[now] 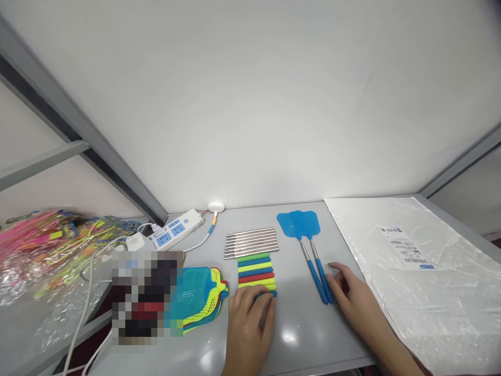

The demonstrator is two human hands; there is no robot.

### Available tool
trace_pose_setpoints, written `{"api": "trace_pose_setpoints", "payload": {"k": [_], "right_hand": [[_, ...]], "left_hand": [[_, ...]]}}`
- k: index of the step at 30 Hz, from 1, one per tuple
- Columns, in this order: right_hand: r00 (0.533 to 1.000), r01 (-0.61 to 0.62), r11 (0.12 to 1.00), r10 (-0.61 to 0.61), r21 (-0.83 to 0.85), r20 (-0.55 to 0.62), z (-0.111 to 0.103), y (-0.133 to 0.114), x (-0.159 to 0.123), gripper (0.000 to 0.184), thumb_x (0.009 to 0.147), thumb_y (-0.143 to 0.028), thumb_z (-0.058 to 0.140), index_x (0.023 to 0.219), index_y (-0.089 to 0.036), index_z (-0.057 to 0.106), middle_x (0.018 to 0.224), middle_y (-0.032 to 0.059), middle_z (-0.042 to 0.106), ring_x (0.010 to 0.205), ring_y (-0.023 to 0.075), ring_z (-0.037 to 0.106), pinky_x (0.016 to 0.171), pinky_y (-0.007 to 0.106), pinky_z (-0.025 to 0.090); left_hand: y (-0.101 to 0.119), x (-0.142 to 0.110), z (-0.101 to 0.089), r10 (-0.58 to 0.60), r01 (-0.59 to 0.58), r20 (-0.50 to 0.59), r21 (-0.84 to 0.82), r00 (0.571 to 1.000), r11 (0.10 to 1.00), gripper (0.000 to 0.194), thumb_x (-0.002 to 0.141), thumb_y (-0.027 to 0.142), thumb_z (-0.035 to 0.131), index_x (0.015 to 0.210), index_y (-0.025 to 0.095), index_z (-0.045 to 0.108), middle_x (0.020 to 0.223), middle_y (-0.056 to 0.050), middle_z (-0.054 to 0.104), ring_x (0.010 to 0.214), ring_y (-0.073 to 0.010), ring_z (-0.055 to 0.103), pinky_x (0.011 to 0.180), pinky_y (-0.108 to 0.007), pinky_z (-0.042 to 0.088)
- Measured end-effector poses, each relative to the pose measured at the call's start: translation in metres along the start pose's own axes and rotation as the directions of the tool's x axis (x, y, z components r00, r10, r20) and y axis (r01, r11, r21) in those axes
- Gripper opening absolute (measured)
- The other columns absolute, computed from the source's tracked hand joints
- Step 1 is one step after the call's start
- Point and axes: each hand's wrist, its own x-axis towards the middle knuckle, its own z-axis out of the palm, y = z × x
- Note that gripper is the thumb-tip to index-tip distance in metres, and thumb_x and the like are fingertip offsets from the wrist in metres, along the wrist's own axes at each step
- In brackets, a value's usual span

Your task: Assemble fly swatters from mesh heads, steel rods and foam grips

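My left hand (249,326) curls over the near end of a row of coloured grip sleeves (255,267), fingers bent around the lowest blue grip (273,294). My right hand (350,294) rests at the right, fingers apart, its fingertips beside the blue handles of two assembled fly swatters (298,223). Those swatters lie with their blue heads overlapping and their metal shafts side by side. Several steel rods (251,243) are lined up behind the grips. Left of my left hand, loose mesh swatter heads (195,290) in teal, yellow and red form a stack.
A large white plastic package (430,292) with a label covers the table's right side. At the back left are a power strip (176,230) with cables and a small white device (216,207). Clear bags of colourful items (58,245) lie far left, near a pixelated patch.
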Motion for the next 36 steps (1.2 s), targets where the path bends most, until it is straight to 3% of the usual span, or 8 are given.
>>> {"api": "trace_pose_setpoints", "payload": {"k": [5, 9, 13, 21, 36], "right_hand": [[0.997, 0.009, 1.000, -0.008, 0.009, -0.079, 0.014, 0.000, 0.000, 0.042, 0.094, -0.051, 0.045, 0.121, -0.021, 0.053, 0.067, -0.0027, 0.054, 0.062, 0.0196, 0.059, 0.061, 0.031, 0.044], [0.993, 0.074, 0.997, -0.076, -0.031, -0.086, 0.018, -0.002, 0.002, 0.040, 0.094, -0.047, 0.045, 0.122, -0.020, 0.055, 0.067, -0.0010, 0.057, 0.064, 0.0213, 0.058, 0.066, 0.035, 0.045], [0.996, 0.062, 0.998, -0.064, -0.025, -0.062, 0.018, -0.003, 0.003, 0.039, 0.095, -0.047, 0.044, 0.122, -0.021, 0.055, 0.068, -0.0002, 0.060, 0.064, 0.0215, 0.057, 0.065, 0.035, 0.045], [0.999, 0.045, 0.999, -0.045, 0.007, -0.028, 0.016, -0.007, 0.004, 0.037, 0.097, -0.047, 0.042, 0.122, -0.024, 0.056, 0.068, -0.0006, 0.061, 0.065, 0.0217, 0.056, 0.069, 0.036, 0.044], [0.998, 0.056, 0.998, -0.056, 0.019, -0.031, 0.018, -0.007, 0.006, 0.033, 0.096, -0.042, 0.045, 0.121, -0.025, 0.058, 0.070, -0.0003, 0.062, 0.066, 0.0220, 0.057, 0.070, 0.036, 0.045]], "left_hand": [[0.021, 0.013, 0.016, 0.109, -0.107, 0.122, -0.020, 0.986, 0.994, 0.018, 0.091, 0.015, 0.054, 0.100, 0.023, 0.067, 0.104, -0.006, 0.068, 0.095, -0.0228, 0.058, 0.084, -0.037, 0.044], [0.040, 0.029, 0.039, 0.145, -0.161, 0.275, 0.036, 0.951, 0.986, 0.033, 0.092, 0.029, 0.055, 0.124, 0.025, 0.062, 0.126, -0.008, 0.063, 0.111, -0.0271, 0.055, 0.093, -0.042, 0.044], [0.050, 0.037, 0.060, 0.144, -0.205, 0.402, 0.112, 0.904, 0.972, 0.049, 0.094, 0.040, 0.052, 0.141, 0.027, 0.050, 0.144, -0.008, 0.051, 0.125, -0.0302, 0.048, 0.097, -0.047, 0.041], [0.051, 0.030, 0.075, 0.134, -0.236, 0.402, 0.215, 0.906, 0.948, 0.052, 0.095, 0.046, 0.047, 0.144, 0.028, 0.047, 0.148, -0.007, 0.049, 0.128, -0.0315, 0.045, 0.089, -0.045, 0.042], [0.050, 0.029, 0.077, 0.104, -0.198, 0.414, 0.191, 0.904, 0.961, 0.049, 0.095, 0.040, 0.049, 0.142, 0.026, 0.049, 0.146, -0.005, 0.051, 0.126, -0.0298, 0.045, 0.091, -0.044, 0.041]]}}
